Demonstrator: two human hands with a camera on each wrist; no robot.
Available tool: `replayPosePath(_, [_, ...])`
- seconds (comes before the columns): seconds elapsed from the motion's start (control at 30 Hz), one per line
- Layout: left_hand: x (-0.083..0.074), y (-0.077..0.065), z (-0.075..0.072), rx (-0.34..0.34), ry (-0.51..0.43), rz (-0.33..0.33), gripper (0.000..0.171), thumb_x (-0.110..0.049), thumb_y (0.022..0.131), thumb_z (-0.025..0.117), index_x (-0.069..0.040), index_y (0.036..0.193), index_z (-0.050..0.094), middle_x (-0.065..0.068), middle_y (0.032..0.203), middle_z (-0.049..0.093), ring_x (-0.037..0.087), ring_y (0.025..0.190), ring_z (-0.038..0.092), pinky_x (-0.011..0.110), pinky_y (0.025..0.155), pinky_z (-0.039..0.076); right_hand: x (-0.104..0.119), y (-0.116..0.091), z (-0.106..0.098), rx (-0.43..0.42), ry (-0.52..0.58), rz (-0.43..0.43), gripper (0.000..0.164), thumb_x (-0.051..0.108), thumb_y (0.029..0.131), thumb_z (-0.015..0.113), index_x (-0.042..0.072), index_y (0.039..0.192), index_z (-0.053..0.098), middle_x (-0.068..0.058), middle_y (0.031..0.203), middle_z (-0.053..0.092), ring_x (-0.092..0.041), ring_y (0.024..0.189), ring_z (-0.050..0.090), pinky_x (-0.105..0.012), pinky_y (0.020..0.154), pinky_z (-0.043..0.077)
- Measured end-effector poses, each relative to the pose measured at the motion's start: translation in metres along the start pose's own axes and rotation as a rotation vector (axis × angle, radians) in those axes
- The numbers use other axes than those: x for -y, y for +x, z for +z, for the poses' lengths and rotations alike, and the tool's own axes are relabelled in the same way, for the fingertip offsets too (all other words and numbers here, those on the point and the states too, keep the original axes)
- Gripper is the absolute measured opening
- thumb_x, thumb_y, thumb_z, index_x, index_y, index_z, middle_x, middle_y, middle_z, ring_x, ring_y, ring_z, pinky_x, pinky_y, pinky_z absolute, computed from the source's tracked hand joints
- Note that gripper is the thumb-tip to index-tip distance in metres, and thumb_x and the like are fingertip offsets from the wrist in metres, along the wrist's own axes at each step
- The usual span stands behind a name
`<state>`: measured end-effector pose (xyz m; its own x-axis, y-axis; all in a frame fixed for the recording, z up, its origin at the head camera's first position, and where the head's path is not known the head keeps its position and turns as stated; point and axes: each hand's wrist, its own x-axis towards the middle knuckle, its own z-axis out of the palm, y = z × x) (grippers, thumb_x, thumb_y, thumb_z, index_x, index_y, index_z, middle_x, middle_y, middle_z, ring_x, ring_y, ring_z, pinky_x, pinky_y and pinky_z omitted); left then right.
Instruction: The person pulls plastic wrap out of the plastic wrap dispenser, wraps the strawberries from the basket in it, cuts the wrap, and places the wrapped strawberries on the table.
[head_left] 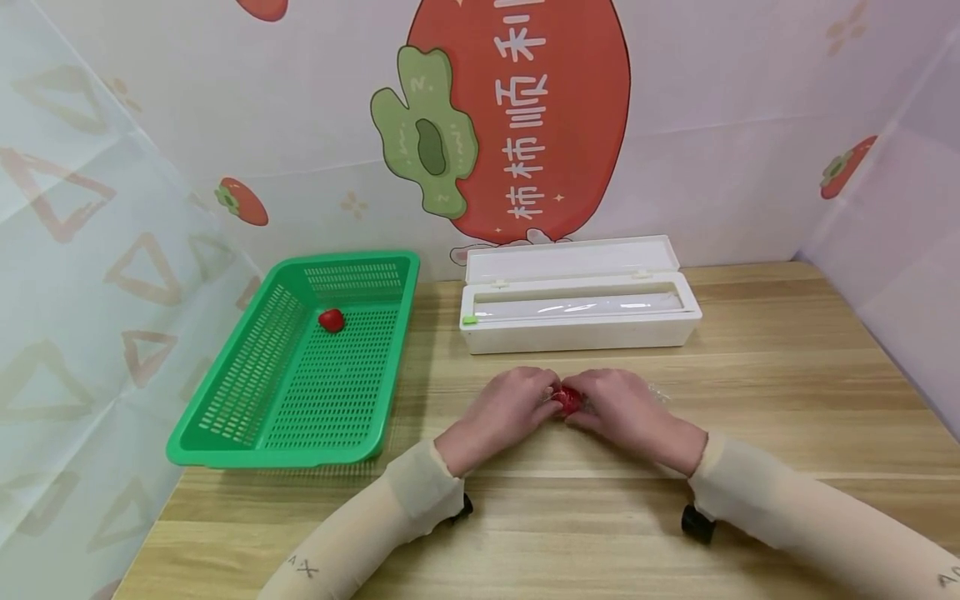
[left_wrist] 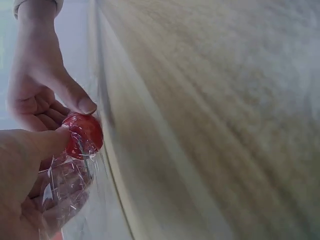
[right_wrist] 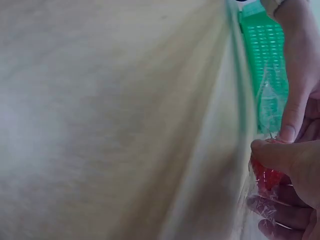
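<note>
A small, rounded red fruit in clear plastic film is pinched by left hand and right hand over the pale wood-grain tabletop. Wrapping seems underway; loose film should be tucked next!

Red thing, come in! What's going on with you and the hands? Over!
Left hand and right hand both pinch the red thing. Clear film over it. White box beyond the hands, nothing seen in the way.

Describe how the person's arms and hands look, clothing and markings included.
Both the left hand and right hand are ungloved. Long cream sleeves cover the arms, with dark handwritten marks on each. A black piece shows beneath each cuff.
</note>
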<state>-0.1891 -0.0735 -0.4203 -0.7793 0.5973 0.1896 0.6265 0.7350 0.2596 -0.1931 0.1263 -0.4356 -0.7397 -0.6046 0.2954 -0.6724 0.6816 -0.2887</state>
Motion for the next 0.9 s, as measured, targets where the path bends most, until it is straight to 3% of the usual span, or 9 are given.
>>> replayPosePath(0.13, [0.001, -0.002, -0.006, -0.161, 0.097, 0.109, 0.015, -0.024, 0.091, 0.072, -0.017, 0.104, 0.075, -0.004, 0.105, 0.072, 0.011, 0.101, 0.065, 0.025, 0.092, 0.054, 0.002, 0.002, -0.009, -0.038, -0.025, -0.009, 0.042, 0.027, 0.075, 0.086, 0.013, 0.112, 0.072, -0.001, 0.094, 0.076, -0.014, 0.081, 0.072, -0.033, 0.071, 0.059])
replayPosePath(0.2, [0.001, -0.003, -0.009, -0.230, 0.134, 0.142, 0.014, -0.024, 0.089, 0.074, -0.018, 0.102, 0.077, -0.004, 0.100, 0.070, 0.011, 0.096, 0.063, 0.024, 0.088, 0.053, 0.002, 0.003, -0.014, -0.055, -0.037, -0.009, 0.045, 0.027, 0.074, 0.087, 0.012, 0.114, 0.072, -0.002, 0.095, 0.076, -0.014, 0.081, 0.072, -0.034, 0.071, 0.059])
replayPosePath(0.3, [-0.001, -0.003, -0.014, -0.274, 0.166, 0.153, 0.018, -0.027, 0.087, 0.076, -0.018, 0.102, 0.078, -0.004, 0.089, 0.064, 0.010, 0.084, 0.056, 0.021, 0.075, 0.049, 0.004, 0.004, -0.021, -0.073, -0.045, -0.009, 0.045, 0.026, 0.072, 0.089, 0.013, 0.113, 0.073, -0.001, 0.095, 0.076, -0.013, 0.081, 0.071, -0.034, 0.071, 0.060])
replayPosePath(0.53, [-0.005, -0.005, -0.026, -0.240, 0.258, 0.180, 0.030, -0.035, 0.085, 0.077, -0.016, 0.107, 0.075, -0.003, 0.083, 0.057, 0.009, 0.074, 0.046, 0.017, 0.063, 0.042, 0.009, 0.007, -0.034, -0.100, -0.062, -0.046, 0.036, 0.021, 0.071, 0.089, 0.013, 0.103, 0.075, 0.004, 0.088, 0.075, -0.011, 0.076, 0.068, -0.031, 0.068, 0.057])
replayPosePath(0.77, [-0.012, -0.006, -0.028, -0.179, 0.454, 0.224, 0.036, -0.037, 0.087, 0.074, -0.011, 0.112, 0.068, -0.003, 0.088, 0.065, 0.007, 0.077, 0.058, 0.017, 0.074, 0.055, 0.014, 0.006, -0.043, -0.101, -0.053, -0.051, 0.032, 0.021, 0.072, 0.089, 0.015, 0.099, 0.074, 0.005, 0.084, 0.073, -0.010, 0.074, 0.066, -0.030, 0.067, 0.056])
replayPosePath(0.9, [-0.014, -0.005, -0.027, -0.169, 0.438, 0.195, 0.031, -0.032, 0.090, 0.072, -0.010, 0.111, 0.067, -0.003, 0.086, 0.066, 0.007, 0.076, 0.060, 0.018, 0.073, 0.056, 0.015, 0.005, -0.046, -0.105, -0.027, -0.057, 0.034, 0.020, 0.072, 0.088, 0.012, 0.102, 0.074, 0.002, 0.089, 0.075, -0.011, 0.079, 0.069, -0.032, 0.070, 0.058])
